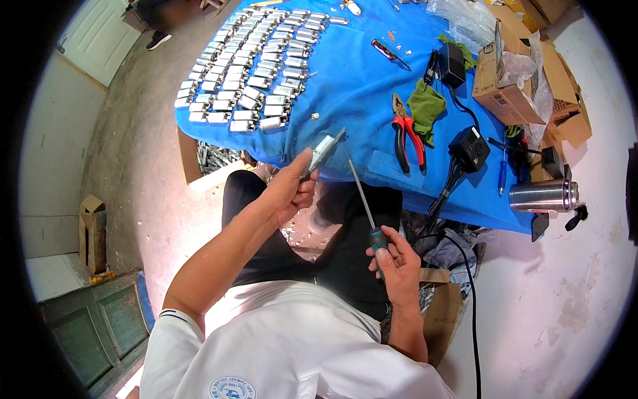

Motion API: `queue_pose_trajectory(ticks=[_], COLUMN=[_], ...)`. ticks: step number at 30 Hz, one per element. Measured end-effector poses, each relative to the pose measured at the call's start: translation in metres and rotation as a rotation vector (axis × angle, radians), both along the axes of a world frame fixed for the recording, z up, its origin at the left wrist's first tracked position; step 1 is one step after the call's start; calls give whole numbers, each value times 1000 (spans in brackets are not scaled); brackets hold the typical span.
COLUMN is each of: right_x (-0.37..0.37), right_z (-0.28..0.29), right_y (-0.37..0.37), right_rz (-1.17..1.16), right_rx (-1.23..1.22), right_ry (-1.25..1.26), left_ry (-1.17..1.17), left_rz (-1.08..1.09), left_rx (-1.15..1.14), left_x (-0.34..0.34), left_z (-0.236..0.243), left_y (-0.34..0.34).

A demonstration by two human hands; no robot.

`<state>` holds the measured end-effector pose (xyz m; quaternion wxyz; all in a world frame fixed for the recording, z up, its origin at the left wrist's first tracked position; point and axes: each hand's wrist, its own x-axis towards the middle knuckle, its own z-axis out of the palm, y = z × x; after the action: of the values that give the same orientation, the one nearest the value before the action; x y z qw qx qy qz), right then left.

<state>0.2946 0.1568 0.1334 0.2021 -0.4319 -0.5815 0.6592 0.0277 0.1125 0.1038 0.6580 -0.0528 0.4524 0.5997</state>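
White shirt (299,339) foremost, the screwdriver (369,216) points lengthwise forward and slightly left.

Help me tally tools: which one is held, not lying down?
The teal-handled screwdriver, in the right hand; the others, like the pliers, lie on the blue cloth.

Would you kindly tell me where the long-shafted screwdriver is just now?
In the head view, the screwdriver is in the right hand, just right of centre, its tip near the metal part in the left hand.
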Motion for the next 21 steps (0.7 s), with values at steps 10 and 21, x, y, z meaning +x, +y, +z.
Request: queue_pose_trajectory(ticks=[10,21], right_x=[-73,-104], right_z=[-23,-15], right_y=[9,33], right_rz=[-77,151], right_rx=[180,-103], right_ry=[84,359], left_ry=[-109,106], left_rz=[-1,-161], left_rx=[110,150], left_x=[39,74], left_z=[5,16], left_y=[-14,-40])
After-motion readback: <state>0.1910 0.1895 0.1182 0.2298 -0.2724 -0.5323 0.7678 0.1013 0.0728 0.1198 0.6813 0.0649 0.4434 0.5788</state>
